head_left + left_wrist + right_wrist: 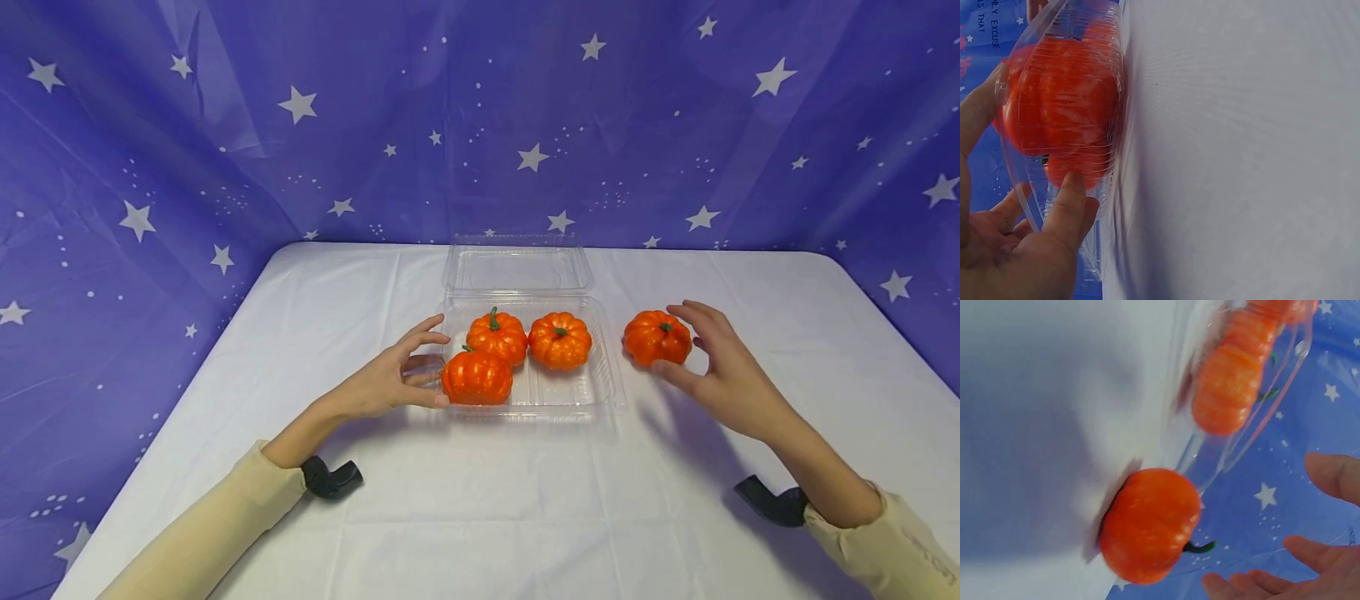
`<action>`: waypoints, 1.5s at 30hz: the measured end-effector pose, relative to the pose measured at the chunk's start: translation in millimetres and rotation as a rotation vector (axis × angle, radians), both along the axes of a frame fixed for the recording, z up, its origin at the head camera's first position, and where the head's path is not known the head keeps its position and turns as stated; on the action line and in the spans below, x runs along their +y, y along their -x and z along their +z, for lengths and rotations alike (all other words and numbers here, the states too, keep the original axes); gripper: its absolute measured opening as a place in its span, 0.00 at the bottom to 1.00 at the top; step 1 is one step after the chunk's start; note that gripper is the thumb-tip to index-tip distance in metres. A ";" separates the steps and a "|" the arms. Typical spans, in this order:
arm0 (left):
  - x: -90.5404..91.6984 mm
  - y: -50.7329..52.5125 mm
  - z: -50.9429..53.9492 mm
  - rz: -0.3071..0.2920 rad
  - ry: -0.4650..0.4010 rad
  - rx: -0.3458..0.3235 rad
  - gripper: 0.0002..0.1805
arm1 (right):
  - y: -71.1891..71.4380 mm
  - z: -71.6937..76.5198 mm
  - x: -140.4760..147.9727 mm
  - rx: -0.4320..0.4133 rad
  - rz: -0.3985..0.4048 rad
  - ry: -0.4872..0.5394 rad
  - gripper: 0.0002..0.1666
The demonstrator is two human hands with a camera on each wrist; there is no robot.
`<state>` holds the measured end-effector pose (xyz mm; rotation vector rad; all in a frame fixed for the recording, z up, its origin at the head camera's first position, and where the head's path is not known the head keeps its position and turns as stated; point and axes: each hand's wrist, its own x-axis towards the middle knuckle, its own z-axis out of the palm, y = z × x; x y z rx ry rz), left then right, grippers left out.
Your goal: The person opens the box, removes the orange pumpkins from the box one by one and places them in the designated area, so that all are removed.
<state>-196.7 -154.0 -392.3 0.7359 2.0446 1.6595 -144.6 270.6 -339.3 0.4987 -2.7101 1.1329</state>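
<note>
Sleeves point(213, 521) foremost; fingers point(423, 338) beside 3 boxed pumpkins point(561, 343), 1 loose pumpkin point(654, 339).

A white cloth point(480, 517) covers the bench point(352, 287). A purple sheet point(495, 33) with pale stars point(298, 105) hangs behind and beside it.

Three orange pumpkins point(497, 340) are sitting in one clear container point(555, 393) beside the left hand point(390, 379); a fourth pumpkin point(651, 340) is resting near the right hand point(727, 383). One clear lid point(517, 271) is lying beyond the left hand. Two hands are showing over one desk point(487, 517), with two sleeves point(206, 525) and two curved black pieces point(327, 479) showing behind them.
</note>
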 end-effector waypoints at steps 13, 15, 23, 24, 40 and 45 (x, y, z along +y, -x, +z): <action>-1.2 0.7 -1.1 0.000 0.009 0.002 0.47 | -7.0 7.8 -25.8 0.035 0.055 0.052 0.27; -1.1 0.9 -1.4 0.000 0.012 0.002 0.47 | -7.1 8.2 -29.2 0.030 0.055 0.041 0.26; -0.4 1.0 -1.0 0.005 0.021 0.007 0.46 | -11.5 8.1 -43.1 -0.038 0.140 0.103 0.27; -0.4 0.9 -0.8 0.005 0.022 0.008 0.46 | -12.2 7.9 -45.2 -0.050 0.150 0.109 0.27; -0.3 -0.3 -0.3 0.008 0.032 0.017 0.47 | -13.3 -1.5 -86.4 -0.247 0.307 0.278 0.25; 0.2 -0.5 -0.2 0.005 0.031 0.023 0.47 | -9.4 -6.0 -102.8 -0.245 0.347 0.298 0.25</action>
